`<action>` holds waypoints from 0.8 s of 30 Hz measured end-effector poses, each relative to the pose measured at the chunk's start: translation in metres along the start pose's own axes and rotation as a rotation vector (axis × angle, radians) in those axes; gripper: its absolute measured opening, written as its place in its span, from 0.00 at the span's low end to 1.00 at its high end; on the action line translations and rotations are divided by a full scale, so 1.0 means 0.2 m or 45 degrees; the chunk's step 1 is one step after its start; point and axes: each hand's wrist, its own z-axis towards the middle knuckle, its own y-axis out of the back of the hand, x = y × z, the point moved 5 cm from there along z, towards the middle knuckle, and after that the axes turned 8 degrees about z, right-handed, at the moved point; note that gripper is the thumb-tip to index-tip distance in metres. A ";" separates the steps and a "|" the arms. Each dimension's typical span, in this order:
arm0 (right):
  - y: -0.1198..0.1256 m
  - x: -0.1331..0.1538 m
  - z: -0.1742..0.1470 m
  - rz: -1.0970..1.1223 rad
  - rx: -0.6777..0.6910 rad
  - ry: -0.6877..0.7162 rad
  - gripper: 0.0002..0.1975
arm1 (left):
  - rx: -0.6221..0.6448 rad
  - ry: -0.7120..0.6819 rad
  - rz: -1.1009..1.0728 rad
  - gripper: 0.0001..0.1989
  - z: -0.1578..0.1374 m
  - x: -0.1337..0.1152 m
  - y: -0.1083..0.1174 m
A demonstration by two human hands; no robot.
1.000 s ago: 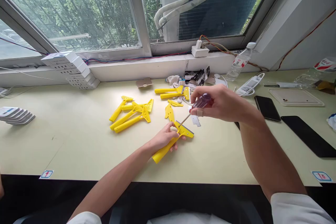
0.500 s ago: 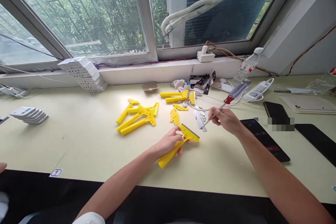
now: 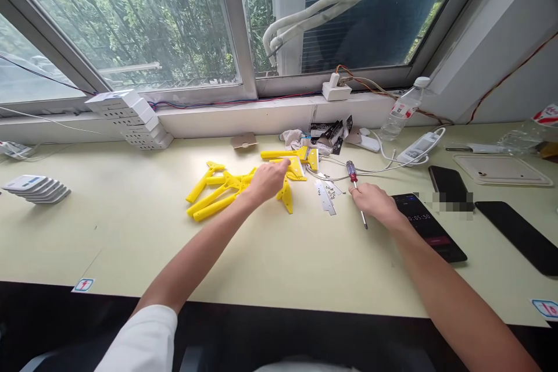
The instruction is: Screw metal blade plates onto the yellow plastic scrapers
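My left hand (image 3: 269,181) reaches to the back of the group of yellow parts, its fingers closed on a yellow scraper (image 3: 297,167); the hand covers part of it. Two finished-looking scrapers (image 3: 310,157) with blades lie just behind. Left of the hand are several yellow handles (image 3: 213,203). A loose yellow head piece (image 3: 285,196) lies in front of the fingers. My right hand (image 3: 372,202) is low over the table, fingers closed around the shaft of a screwdriver (image 3: 352,172), its tip towards me. Between the hands lie metal blades (image 3: 325,196) and small screws (image 3: 333,190).
Phones (image 3: 429,226) lie right of my right hand. Behind are a white cable (image 3: 379,171), a power strip (image 3: 422,146), a plastic bottle (image 3: 403,110) and black packets (image 3: 333,132). White boxes (image 3: 135,119) and a stack of white plates (image 3: 37,189) stand at left.
My left hand has carried the scraper away from me to the other scrapers. My right hand has lowered the screwdriver to table level, its tip now pointing towards me.
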 end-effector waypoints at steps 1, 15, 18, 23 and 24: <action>0.00 0.00 0.00 -0.023 0.010 -0.005 0.27 | -0.022 -0.011 0.070 0.19 0.07 0.02 -0.02; -0.02 0.05 -0.03 -0.176 0.038 -0.037 0.24 | -0.101 -0.133 0.127 0.26 0.32 0.16 -0.18; -0.02 0.04 -0.03 -0.185 0.007 -0.074 0.24 | -0.101 -0.088 0.245 0.30 0.25 0.21 -0.19; -0.03 0.03 -0.02 -0.184 -0.040 -0.115 0.24 | -0.152 0.037 0.291 0.30 0.15 0.33 -0.20; -0.03 0.03 -0.02 -0.182 -0.044 -0.114 0.24 | -0.149 0.056 0.291 0.29 0.14 0.35 -0.20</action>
